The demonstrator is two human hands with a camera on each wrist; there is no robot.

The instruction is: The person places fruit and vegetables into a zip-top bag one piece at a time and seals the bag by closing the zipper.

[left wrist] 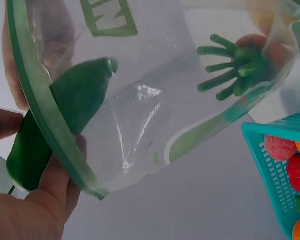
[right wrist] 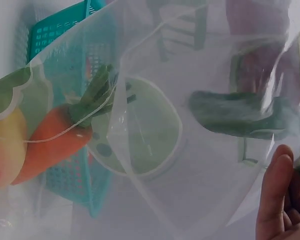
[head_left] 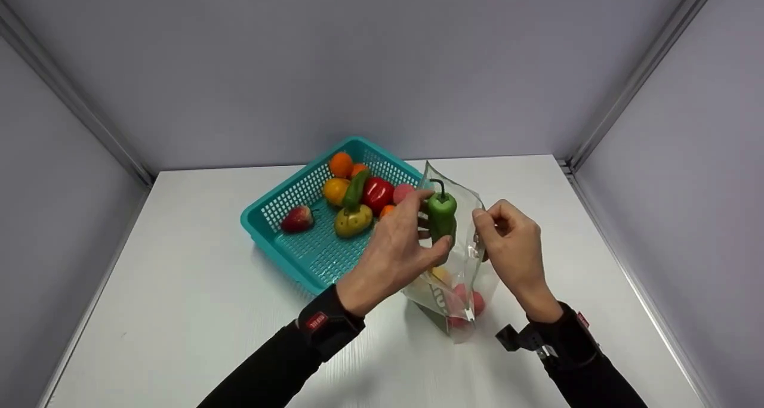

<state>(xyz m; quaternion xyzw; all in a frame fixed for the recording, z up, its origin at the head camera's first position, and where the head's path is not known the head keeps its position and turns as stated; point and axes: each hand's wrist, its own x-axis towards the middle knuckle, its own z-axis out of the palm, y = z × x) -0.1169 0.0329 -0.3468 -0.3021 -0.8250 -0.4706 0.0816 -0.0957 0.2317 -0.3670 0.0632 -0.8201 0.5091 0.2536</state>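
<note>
A dark green plastic chili pepper (head_left: 442,216) stands stem-up at the mouth of a clear zip-top plastic bag (head_left: 459,289), gripped by the curled fingers of the left hand (head_left: 397,250). The right hand (head_left: 514,248) pinches the bag's opposite rim. The bag's green printed lettering is unreadable. Just left sits a teal perforated plastic basket (head_left: 280,229) of toy produce.
</note>
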